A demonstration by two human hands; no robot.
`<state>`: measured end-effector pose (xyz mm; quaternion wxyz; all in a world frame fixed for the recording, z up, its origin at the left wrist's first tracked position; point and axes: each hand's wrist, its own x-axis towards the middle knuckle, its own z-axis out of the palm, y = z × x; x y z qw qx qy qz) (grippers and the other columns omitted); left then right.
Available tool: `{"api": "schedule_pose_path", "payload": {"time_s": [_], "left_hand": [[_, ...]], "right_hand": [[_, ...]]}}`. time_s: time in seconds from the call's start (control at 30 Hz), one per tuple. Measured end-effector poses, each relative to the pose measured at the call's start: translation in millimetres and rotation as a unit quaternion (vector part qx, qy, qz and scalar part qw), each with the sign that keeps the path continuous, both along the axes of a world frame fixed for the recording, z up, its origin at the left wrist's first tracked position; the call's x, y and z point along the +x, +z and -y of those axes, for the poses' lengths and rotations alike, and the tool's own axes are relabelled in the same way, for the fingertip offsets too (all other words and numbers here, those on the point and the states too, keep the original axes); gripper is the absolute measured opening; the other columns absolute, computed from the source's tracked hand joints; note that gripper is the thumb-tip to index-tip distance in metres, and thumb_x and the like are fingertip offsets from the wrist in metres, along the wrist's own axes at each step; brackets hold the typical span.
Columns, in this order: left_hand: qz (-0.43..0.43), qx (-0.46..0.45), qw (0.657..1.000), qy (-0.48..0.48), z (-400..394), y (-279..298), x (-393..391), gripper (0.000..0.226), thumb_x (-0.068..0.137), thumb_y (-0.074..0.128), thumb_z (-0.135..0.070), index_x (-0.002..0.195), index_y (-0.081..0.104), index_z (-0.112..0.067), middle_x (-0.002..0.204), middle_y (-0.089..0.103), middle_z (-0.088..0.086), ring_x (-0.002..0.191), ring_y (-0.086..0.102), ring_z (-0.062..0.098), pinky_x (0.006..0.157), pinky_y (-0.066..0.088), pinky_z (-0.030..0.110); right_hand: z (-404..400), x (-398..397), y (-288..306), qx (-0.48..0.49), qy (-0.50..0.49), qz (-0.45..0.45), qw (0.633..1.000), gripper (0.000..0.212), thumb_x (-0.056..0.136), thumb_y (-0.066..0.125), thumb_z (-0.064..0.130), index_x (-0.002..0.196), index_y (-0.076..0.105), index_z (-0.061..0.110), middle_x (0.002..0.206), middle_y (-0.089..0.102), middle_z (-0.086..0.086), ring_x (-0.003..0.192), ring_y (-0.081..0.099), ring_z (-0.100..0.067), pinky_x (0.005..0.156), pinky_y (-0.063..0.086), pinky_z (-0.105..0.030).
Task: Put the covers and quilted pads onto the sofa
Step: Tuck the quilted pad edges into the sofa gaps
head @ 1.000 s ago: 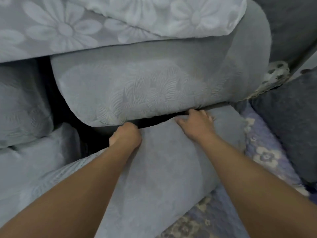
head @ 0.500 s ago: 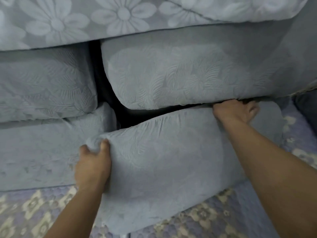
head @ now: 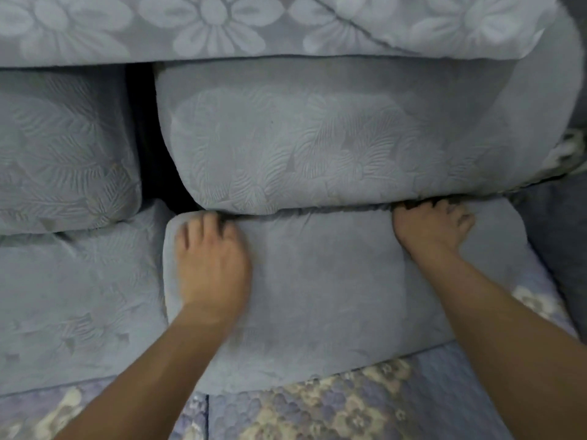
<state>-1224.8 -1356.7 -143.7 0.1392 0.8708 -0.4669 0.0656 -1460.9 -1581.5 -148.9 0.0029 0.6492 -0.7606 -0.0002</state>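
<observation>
**Head view: last seat cushion goes in, floral throw waits above**

Head view, left to right: 2 covered cushions (head: 63, 217) sit stacked at the left, one above the other, apparently already in place. Beside them a dark gap (head: 149, 138) remains open. The left hand (head: 211, 265) lies flat on the near-left corner of the lower cushion (head: 324, 287), fingers straight and close together, pressing it back. Above it rests the leaf-embossed back cushion (head: 317, 138). The right hand (head: 433, 231) reaches into the seam between both cushions, fingers curled and partly hidden; whether they pinch fabric cannot be told. A flower-patterned throw (head: 222, 27) drapes across the top, and a quilted pad (head: 349, 404) lies along the near edge. By the look of it, the covers are mostly on; seating this cushion and smoothing the pad remain.
</observation>
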Motion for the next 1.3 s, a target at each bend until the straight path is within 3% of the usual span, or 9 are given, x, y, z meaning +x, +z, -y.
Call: {"api": "schedule_pose_path", "payload": {"time_s": [0.13, 0.3, 0.53, 0.67, 0.87, 0.93, 1.07, 1.2, 1.3], "left_hand": [[-0.057, 0.099, 0.971, -0.208, 47.7, 11.4, -53.2, 0.076, 0.097, 0.027, -0.064, 0.149, 0.043, -0.011, 0.147, 0.050, 0.012, 0.135, 0.044, 0.031, 0.116, 0.032, 0.043], [-0.147, 0.219, 0.943, -0.203, 132.8, -8.7, -31.9, 0.082, 0.092, 0.011, -0.075, 0.153, 0.037, -0.026, 0.158, 0.039, 0.006, 0.145, 0.034, 0.030, 0.121, 0.024, 0.046], [-0.030, 0.107, 0.985, -0.134, 125.7, -21.1, -50.4, 0.057, 0.103, 0.027, -0.054, 0.120, 0.068, -0.019, 0.118, 0.070, 0.008, 0.111, 0.062, 0.030, 0.099, 0.048, 0.040], [0.032, 0.033, 0.981, -0.186, 32.6, -54.2, -77.5, 0.068, 0.102, 0.035, -0.054, 0.158, 0.029, -0.017, 0.163, 0.027, 0.014, 0.152, 0.020, 0.035, 0.123, 0.013, 0.054], [-0.139, -0.035, 0.986, -0.086, -102.9, -106.9, -116.1, 0.039, 0.092, 0.066, -0.035, 0.128, 0.060, -0.020, 0.138, 0.045, 0.016, 0.130, 0.044, 0.041, 0.103, 0.039, 0.055], [-0.361, -0.113, 0.916, 0.133, -118.6, -103.4, -116.5, 0.040, 0.085, 0.073, -0.040, 0.113, 0.052, -0.020, 0.119, 0.047, 0.009, 0.110, 0.051, 0.035, 0.091, 0.046, 0.048], [-0.723, -0.256, 0.535, 0.355, -71.1, -116.2, -71.6, 0.052, 0.082, 0.068, -0.014, 0.126, 0.043, -0.026, 0.123, 0.050, 0.000, 0.109, 0.055, 0.028, 0.092, 0.054, 0.053], [-0.784, -0.110, 0.560, 0.244, -37.8, -149.8, -19.0, 0.044, 0.063, 0.070, -0.015, 0.104, 0.052, -0.016, 0.112, 0.052, 0.004, 0.092, 0.052, 0.020, 0.089, 0.052, 0.035], [-0.761, -0.032, 0.615, 0.202, -62.9, -149.3, -19.0, 0.056, 0.071, 0.079, -0.027, 0.119, 0.050, -0.020, 0.113, 0.053, 0.000, 0.096, 0.054, 0.018, 0.096, 0.046, 0.035]], "right_hand": [[-19.9, 7.2, -22.1, -0.158, 0.165, -0.034, 0.973, 0.048, 0.094, 0.038, 0.033, 0.096, 0.070, -0.003, 0.101, 0.066, -0.028, 0.106, 0.055, -0.040, 0.103, 0.036, -0.052], [-7.1, -9.5, -37.3, -0.263, 0.393, 0.028, 0.881, 0.027, 0.094, 0.048, 0.025, 0.079, 0.065, 0.011, 0.075, 0.063, -0.016, 0.075, 0.057, -0.037, 0.076, 0.043, -0.044], [8.9, 14.9, -64.7, -0.236, 0.321, 0.043, 0.916, 0.038, 0.092, 0.044, 0.033, 0.103, 0.073, 0.009, 0.101, 0.070, -0.018, 0.098, 0.060, -0.035, 0.090, 0.042, -0.044], [1.0, 15.6, -74.2, -0.326, 0.292, 0.119, 0.891, 0.025, 0.087, 0.056, 0.017, 0.099, 0.073, 0.004, 0.093, 0.069, -0.020, 0.090, 0.061, -0.036, 0.091, 0.046, -0.043], [-67.7, -7.6, -74.4, -0.315, 0.163, 0.272, 0.894, 0.035, 0.090, 0.053, 0.015, 0.122, 0.064, 0.004, 0.130, 0.060, -0.015, 0.120, 0.050, -0.033, 0.109, 0.037, -0.041], [-133.1, -34.2, -106.9, -0.262, 0.029, 0.359, 0.895, 0.045, 0.092, 0.056, 0.020, 0.135, 0.053, 0.006, 0.146, 0.044, -0.017, 0.133, 0.039, -0.030, 0.114, 0.027, -0.038], [-153.6, -44.3, -146.0, -0.137, -0.209, 0.554, 0.794, 0.058, 0.091, 0.054, 0.012, 0.146, 0.039, 0.002, 0.150, 0.042, -0.013, 0.135, 0.043, -0.026, 0.114, 0.032, -0.030], [-79.2, -44.8, -169.4, 0.074, -0.260, 0.650, 0.710, 0.043, 0.085, 0.040, -0.008, 0.125, 0.054, -0.001, 0.120, 0.060, -0.012, 0.102, 0.061, -0.030, 0.093, 0.054, -0.046], [-101.5, -84.6, -174.8, 0.130, -0.246, 0.605, 0.746, 0.025, 0.083, 0.048, 0.004, 0.105, 0.059, 0.005, 0.089, 0.055, -0.015, 0.072, 0.058, -0.024, 0.060, 0.060, -0.036]]}}
